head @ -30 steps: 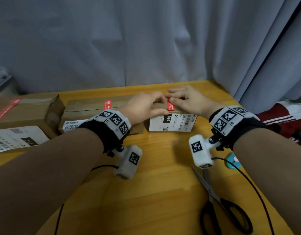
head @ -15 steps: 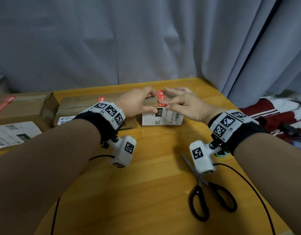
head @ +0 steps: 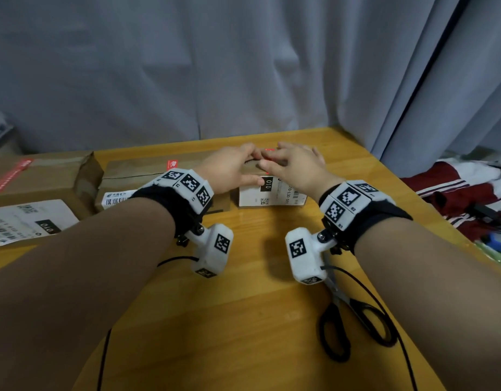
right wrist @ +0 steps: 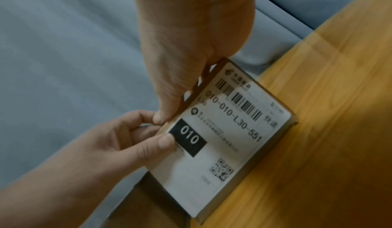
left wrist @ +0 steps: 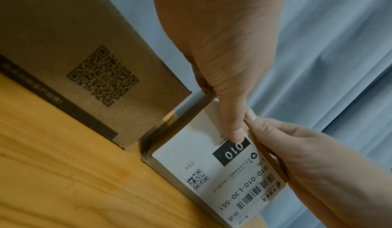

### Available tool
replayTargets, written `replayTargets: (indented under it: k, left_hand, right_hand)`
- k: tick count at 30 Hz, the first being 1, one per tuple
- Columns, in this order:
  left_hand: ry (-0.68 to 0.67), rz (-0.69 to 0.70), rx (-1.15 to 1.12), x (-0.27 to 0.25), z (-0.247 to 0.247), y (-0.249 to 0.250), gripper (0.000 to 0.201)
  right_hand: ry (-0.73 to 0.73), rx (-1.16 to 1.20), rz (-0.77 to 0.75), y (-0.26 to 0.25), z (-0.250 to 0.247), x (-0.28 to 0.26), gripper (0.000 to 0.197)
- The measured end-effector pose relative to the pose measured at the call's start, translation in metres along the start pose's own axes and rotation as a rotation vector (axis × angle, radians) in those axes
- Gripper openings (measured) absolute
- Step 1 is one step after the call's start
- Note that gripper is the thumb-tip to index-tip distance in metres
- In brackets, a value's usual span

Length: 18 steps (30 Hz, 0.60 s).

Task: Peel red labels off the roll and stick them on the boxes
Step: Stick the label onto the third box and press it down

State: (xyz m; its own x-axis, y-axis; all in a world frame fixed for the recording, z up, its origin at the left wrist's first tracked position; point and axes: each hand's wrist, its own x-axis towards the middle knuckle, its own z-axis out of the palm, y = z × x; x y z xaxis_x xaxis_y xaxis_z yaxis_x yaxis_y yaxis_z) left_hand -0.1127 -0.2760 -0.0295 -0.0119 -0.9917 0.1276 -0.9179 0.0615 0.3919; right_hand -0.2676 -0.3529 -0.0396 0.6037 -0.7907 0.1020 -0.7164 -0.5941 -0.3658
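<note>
A small brown box (head: 272, 194) with a white "010" shipping label stands at the table's far middle. My left hand (head: 234, 169) grips it, thumb on the front face (right wrist: 163, 143) and fingers curled over the top. My right hand (head: 296, 165) lies over the box top with fingers fairly straight, its thumb (left wrist: 251, 116) at the top front edge. A red label (head: 269, 152) shows only as a sliver between the two hands on the top. The box front fills both wrist views (left wrist: 214, 181) (right wrist: 233, 131). No label roll is in view.
A flat brown box (head: 142, 176) with a red label (head: 173, 164) lies just left of the small one. A larger box (head: 38, 179) with a red strip sits at far left. Black scissors (head: 353, 320) lie near my right forearm. Grey curtain behind; clothes off the right edge.
The red label, held up at the box's front top edge before, now lies down on the top. My right hand has flattened over it. My left hand stays on the box.
</note>
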Motion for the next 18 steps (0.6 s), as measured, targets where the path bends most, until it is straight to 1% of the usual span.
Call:
replayTargets:
  k: [4,7,9,11,12,14,16,18]
  left_hand:
    - [-0.011,0.003,-0.021,0.000,0.001,-0.001,0.057]
    - [-0.012,0.005,-0.012,0.000,0.001,-0.001,0.059]
    - [-0.014,0.003,-0.012,0.000,0.000,0.000,0.058]
    - [-0.015,0.005,-0.003,-0.001,0.000,0.000,0.057]
    - [-0.010,0.006,0.002,-0.001,0.000,0.000,0.056]
    - [0.001,0.004,0.005,-0.001,0.001,-0.001,0.055]
    - [0.003,0.004,0.002,-0.001,0.002,-0.001,0.056]
    - [0.000,0.001,0.002,-0.001,0.002,-0.001,0.057]
  right_hand:
    - [-0.050,-0.022,-0.062,0.008,-0.004,-0.005,0.054]
    - [-0.072,-0.054,-0.107,0.011,-0.008,-0.007,0.055]
    - [-0.119,-0.014,-0.118,0.014,-0.014,-0.006,0.052]
    - [-0.166,0.094,-0.103,0.017,-0.017,-0.001,0.049]
    - [-0.162,0.161,-0.092,0.017,-0.016,0.000,0.047]
    - [-0.087,0.228,-0.091,0.017,-0.009,0.003,0.050]
    - [-0.017,0.194,-0.122,0.017,0.000,0.004,0.050]
    - [-0.018,0.178,-0.139,0.021,0.000,0.002,0.044]
